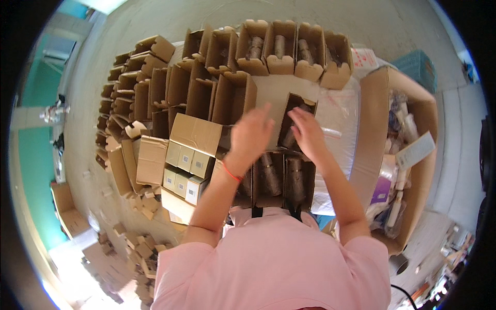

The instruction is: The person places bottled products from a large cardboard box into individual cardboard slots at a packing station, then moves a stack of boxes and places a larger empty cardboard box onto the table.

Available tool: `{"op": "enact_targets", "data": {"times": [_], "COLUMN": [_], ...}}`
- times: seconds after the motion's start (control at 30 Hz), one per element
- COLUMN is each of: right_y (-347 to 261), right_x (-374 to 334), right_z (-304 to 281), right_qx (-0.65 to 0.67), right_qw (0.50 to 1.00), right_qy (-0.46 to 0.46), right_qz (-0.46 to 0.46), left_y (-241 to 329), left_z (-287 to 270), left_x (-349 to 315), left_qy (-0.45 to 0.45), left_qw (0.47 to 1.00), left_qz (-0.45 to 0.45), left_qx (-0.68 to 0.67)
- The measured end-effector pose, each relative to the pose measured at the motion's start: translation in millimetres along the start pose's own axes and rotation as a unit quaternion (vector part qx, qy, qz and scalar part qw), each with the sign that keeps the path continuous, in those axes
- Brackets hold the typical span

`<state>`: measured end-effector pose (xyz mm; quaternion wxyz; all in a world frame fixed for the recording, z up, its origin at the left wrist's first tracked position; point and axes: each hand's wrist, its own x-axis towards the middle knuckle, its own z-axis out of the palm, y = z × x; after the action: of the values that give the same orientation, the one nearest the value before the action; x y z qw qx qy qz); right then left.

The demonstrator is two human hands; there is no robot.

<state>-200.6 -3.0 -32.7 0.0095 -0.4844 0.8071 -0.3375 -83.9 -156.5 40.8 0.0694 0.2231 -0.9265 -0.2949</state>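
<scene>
At left, many open brown boxes (124,95) stand packed in rows, too crowded to count. Beside them, an open carton (192,129) holds six small boxes (181,156) in two rows of three: five tan, one whiter. The left hand (251,134) is spread and blurred, with nothing visible in it. Beyond it is a row of six open boxes (280,64); the third, fourth and fifth each hold one wrapped cylinder (279,46). Nearest the body, two dark-sided boxes (283,191) hold one cylinder each. Just ahead of these, one narrow box (285,114) contains a dark cylinder (290,139). The right hand (310,137), apart from the left, reaches over it; whether it grips anything cannot be told. Farther right, one large carton (373,113) holds plastic-wrapped items (395,214), not countable. Behind it stands one blue crate (417,70).
</scene>
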Motion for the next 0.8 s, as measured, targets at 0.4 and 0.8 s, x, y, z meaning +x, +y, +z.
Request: {"op": "enact_targets", "data": {"times": [0.4, 0.8], "right_y": [13, 12], "right_x": [-44, -47], "right_z": [19, 12], "right_qx": [0.068, 0.186], "right_qw": [0.942, 0.916], "right_qy": [-0.021, -0.010], "right_qz": [0.328, 0.355], "left_y": [-119, -146], "left_z": [-25, -10], "left_x": [66, 77], "left_qy": [-0.002, 0.068], "left_qw": [0.943, 0.941], "left_qz": [-0.200, -0.214], "left_qx": [0.264, 0.255]}}
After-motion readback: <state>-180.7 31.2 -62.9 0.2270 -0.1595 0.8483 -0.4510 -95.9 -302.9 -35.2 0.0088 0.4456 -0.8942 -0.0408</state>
